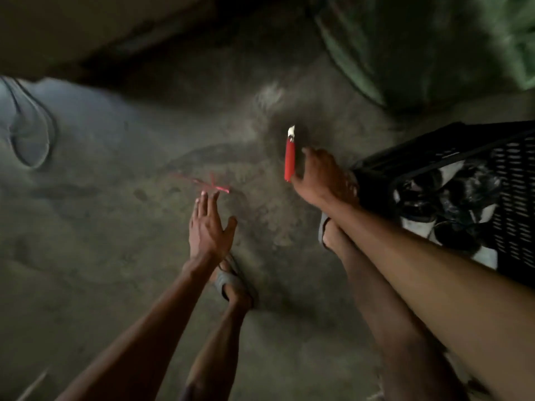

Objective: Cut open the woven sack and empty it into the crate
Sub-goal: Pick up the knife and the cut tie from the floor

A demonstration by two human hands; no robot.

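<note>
Beside my red-handled utility knife (289, 160) sat the black slatted plastic crate (474, 157); beyond lay the green woven sack (434, 47). My right hand (321, 180) pinched the knife's lower end, blade pointing away from me. My left hand (209, 227) was spread, empty.

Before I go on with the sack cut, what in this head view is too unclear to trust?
- Green sack: motion-blurred, cut by the top right edge; cut or uncut, unclear.
- Red knife: right hand beside it; grip unclear through blur.
- Black crate: cut off at the right edge; contents dark, unidentifiable.
- Pink strand near left hand: blurred.

Dim storeroom or shed: bare concrete floor (115, 227), black plastic crate (515, 180).
</note>
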